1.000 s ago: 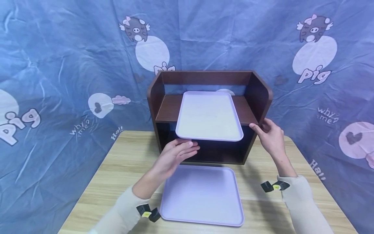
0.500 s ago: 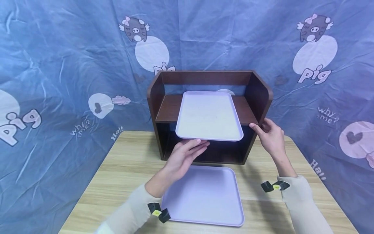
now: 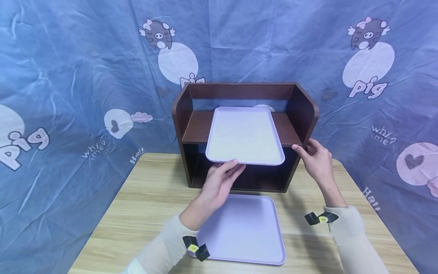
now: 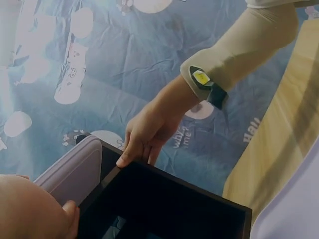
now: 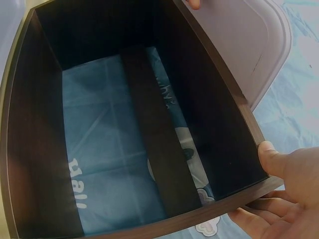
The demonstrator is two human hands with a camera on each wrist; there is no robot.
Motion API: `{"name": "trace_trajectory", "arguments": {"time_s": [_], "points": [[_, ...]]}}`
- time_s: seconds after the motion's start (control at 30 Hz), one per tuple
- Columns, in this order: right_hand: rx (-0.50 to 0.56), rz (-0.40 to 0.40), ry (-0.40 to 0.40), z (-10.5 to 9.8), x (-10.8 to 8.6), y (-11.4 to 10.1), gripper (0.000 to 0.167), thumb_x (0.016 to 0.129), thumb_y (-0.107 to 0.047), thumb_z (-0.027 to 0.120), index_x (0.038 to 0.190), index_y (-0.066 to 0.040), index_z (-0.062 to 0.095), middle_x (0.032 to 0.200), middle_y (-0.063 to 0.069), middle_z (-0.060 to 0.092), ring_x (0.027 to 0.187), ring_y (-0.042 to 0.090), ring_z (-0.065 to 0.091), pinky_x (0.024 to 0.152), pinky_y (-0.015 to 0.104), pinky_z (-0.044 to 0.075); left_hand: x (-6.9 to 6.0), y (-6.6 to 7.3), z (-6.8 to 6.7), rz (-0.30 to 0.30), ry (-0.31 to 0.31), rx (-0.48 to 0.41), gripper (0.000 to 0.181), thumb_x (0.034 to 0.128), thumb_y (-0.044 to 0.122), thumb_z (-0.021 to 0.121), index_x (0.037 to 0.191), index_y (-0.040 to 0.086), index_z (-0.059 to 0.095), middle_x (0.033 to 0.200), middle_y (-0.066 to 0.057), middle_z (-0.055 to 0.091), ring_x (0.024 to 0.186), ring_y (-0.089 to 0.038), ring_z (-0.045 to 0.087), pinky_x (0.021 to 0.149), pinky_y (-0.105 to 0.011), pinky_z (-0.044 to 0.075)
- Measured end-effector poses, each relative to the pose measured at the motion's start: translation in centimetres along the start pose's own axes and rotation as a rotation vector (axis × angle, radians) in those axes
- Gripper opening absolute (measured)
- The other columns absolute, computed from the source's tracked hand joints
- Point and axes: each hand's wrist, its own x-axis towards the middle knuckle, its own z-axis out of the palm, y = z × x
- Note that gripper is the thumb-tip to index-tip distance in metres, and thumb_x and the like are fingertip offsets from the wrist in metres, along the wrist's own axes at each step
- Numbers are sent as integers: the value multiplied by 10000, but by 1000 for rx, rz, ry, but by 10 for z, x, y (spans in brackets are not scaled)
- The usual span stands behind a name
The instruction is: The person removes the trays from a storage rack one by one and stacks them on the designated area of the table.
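I have the dark brown desktop shelf [image 3: 304,112] as my landmark, standing on the wood-grain table [image 3: 137,205]. On the shelf's upper board lies the upper lavender tray [image 3: 245,135], its near end jutting out past the shelf's front edge.

In front of the shelf, just below that overhang, I see the left hand [image 3: 219,184] pinching the tray's near rim, thumb at the rim and fingers underneath. At the shelf's right front side, the right hand [image 3: 316,158] grips the side panel where it meets the board: in my right wrist view the thumb presses the front corner while the fingers curl round the outside.

A second, lower lavender tray [image 3: 246,232] lies flat on the table before the shelf, partly covered in my head view by the left arm. Both pale sleeves [image 3: 349,232] carry a black wrist device [image 3: 193,243] with a yellow patch. Behind the shelf hangs a creased blue cloth [image 3: 85,76] printed with cartoon pigs.
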Motion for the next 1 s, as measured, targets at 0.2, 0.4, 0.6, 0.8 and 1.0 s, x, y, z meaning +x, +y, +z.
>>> {"name": "trace_trajectory", "arguments": {"time_s": [0.2,0.4,0.6,0.8,1.0], "points": [[1,-3,3,0,-1,0,614,983,-397,778,1425,5,633,1315,267,704,1293,422,664,1039,516,533,0,-4,3,40,12,-46,423,997,-82,592,1403,11,520,1293,-120,695,1199,-264,720,1122,-476,569],[6,-9,6,0,0,0,612,983,-388,780,1422,12,632,1309,276,702,1301,441,653,1076,580,512,-2,-10,9,105,47,-94,442,1005,-73,592,1420,15,469,1352,-154,643,1223,-283,708,1116,-499,571],[7,-16,15,0,-1,0,602,978,-379,788,1409,14,641,1307,278,702,1310,449,646,1086,582,502,-2,-12,13,175,94,-124,406,1022,-28,570,1400,49,442,1282,-124,603,1206,-271,685,1141,-531,550],[7,-8,18,1,-1,-1,596,979,-377,786,1410,10,643,1305,269,707,1300,429,658,1072,571,510,-3,-12,14,197,130,-121,429,999,-52,609,1390,55,470,1221,-102,608,1149,-236,676,1118,-531,571],[3,-9,22,1,-1,0,592,977,-375,789,1408,7,648,1305,265,709,1294,421,664,1066,561,512,-3,-12,14,205,152,-121,414,993,-54,619,1373,35,479,1219,-111,617,1128,-236,684,1096,-534,584]]}}
